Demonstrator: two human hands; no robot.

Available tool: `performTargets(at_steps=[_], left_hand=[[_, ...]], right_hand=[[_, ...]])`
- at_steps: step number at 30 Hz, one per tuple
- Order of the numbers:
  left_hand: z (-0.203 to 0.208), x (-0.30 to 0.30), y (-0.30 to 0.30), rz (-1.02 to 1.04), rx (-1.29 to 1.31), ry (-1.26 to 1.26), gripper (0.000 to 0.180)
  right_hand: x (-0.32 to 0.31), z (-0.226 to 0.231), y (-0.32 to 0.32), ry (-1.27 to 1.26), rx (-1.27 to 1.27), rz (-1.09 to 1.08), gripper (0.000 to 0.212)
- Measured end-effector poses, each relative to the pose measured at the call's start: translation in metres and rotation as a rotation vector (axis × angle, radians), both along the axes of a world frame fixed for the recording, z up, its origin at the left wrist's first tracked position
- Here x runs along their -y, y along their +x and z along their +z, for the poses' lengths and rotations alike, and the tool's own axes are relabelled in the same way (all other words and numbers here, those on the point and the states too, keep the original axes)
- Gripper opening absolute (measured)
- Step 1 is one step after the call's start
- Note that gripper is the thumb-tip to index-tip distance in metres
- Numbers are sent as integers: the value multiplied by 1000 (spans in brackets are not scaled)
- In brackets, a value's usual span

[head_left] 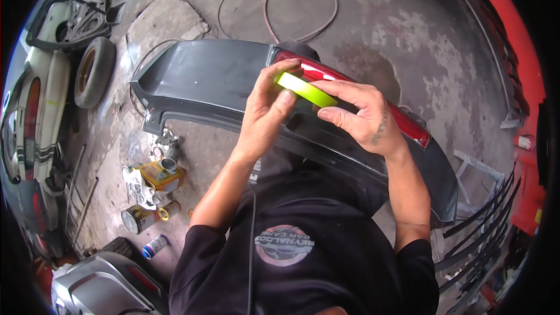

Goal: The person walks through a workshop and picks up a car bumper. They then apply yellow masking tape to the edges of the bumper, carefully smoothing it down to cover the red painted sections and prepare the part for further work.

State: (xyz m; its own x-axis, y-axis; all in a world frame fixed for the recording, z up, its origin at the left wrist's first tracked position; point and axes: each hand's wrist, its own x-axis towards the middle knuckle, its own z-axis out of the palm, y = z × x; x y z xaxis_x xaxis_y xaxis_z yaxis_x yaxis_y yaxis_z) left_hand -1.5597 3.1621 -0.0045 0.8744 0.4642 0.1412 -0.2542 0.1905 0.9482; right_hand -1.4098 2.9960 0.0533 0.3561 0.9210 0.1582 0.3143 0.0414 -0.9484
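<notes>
Between my two hands is a roll of bright yellow-green tape (pixel 306 90), held up edge-on. My left hand (pixel 269 102) pinches its left end between thumb and fingers. At the right end, my right hand (pixel 363 114) grips it the same way. Below the tape lies a dark grey car spoiler (pixel 213 73), stretching across in front of me. A long red light strip (pixel 415 131) is set into the spoiler, partly hidden by my hands and the tape. Whether a strip of tape is pulled loose cannot be made out.
To the left stand a yellow box (pixel 166 174), several cans and a blue-and-white can (pixel 154 247). A tyre (pixel 93 73) and car bumpers (pixel 49 116) line the left side. A hose (pixel 301 9) loops on the floor ahead. A metal frame (pixel 475 178) lies right.
</notes>
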Motion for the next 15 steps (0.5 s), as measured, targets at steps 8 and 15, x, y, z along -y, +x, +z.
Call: performTargets(at_steps=[8, 15], left_hand=[[-10, -4, -1, -106, 194, -458, 33], [0, 3, 1, 19, 21, -147, 45]], right_hand=[[3, -11, 6, 80, 37, -74, 39], [1, -8, 2, 64, 69, -38, 41]])
